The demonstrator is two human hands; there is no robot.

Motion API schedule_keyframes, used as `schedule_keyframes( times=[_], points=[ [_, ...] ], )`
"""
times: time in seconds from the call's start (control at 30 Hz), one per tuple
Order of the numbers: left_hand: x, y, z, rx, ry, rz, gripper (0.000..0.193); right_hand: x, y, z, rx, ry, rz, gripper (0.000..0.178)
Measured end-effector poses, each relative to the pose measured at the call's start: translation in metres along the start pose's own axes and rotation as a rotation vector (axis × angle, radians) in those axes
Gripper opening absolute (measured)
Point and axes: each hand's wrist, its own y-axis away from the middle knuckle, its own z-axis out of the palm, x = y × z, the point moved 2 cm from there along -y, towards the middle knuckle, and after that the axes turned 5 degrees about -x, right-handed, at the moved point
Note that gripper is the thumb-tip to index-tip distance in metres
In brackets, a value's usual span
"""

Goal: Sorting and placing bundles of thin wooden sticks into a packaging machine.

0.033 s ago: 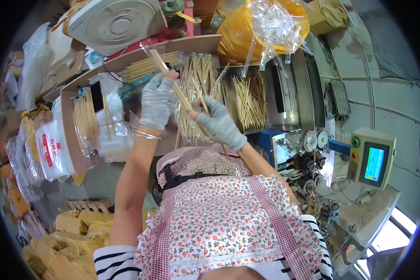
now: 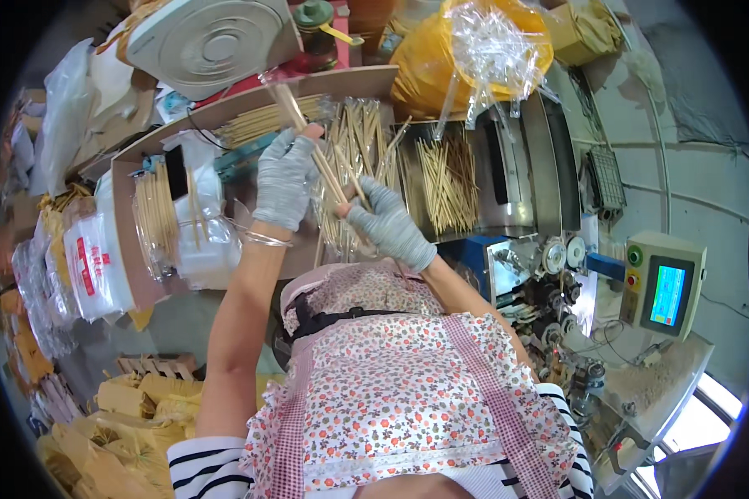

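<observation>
Both my hands wear thin grey gloves with the tips of some fingers bare. My left hand (image 2: 281, 179) is closed around a few pale wooden sticks (image 2: 328, 170), which slant down toward the right. A clear plastic sleeve (image 2: 279, 85) covers their upper end. At the lower end, the thumb and fingers of my right hand (image 2: 389, 226) pinch the sticks. Another short length of stick (image 2: 358, 191) shows by its fingers. Just beneath both hands lie plastic-wrapped stick bundles (image 2: 362, 125) in a cardboard tray (image 2: 341, 81).
Loose sticks (image 2: 448, 183) fill a metal bin on the right. Beyond it sits a yellow bag (image 2: 420, 71) with clear wrappers. A machine with a control panel (image 2: 664, 287) stands at right. More sticks (image 2: 154, 212) and clear bags (image 2: 204, 258) lie in the tray's left part.
My right hand has moved very slightly left, toward my left hand. The grip on the sticks looks the same, and the view has shifted a little.
</observation>
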Motion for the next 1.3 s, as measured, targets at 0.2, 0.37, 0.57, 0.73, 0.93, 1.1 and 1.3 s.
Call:
schedule_keyframes(
  times=[0.2,0.37,0.57,0.73,0.93,1.1,1.3],
  points=[
    [0.040,-0.008,-0.001,0.142,-0.058,0.252,0.017,-0.004,0.007,0.020,-0.012,-0.171,0.023,0.013],
    [0.023,0.018,0.011,0.165,-0.210,0.267,0.018,-0.005,0.014,0.023,0.088,-0.002,-0.043,0.013],
    [-0.014,0.065,0.025,0.090,-0.200,0.071,0.019,-0.009,0.018,0.021,0.166,-0.025,-0.145,0.014],
    [-0.005,0.062,0.002,-0.125,-0.030,0.055,0.025,-0.062,-0.001,-0.030,0.264,0.006,-0.253,0.023],
    [0.007,0.068,0.015,-0.576,0.608,-0.294,0.022,-0.119,-0.035,-0.019,-0.126,-0.221,-0.231,0.032],
    [0.004,0.078,0.019,-0.682,0.810,-0.428,0.015,-0.112,-0.040,-0.009,-0.177,-0.267,-0.141,0.028],
    [0.014,0.096,0.020,-0.533,0.591,-0.472,0.020,-0.130,-0.049,-0.024,0.075,-0.546,-0.363,0.010]
  ],
)
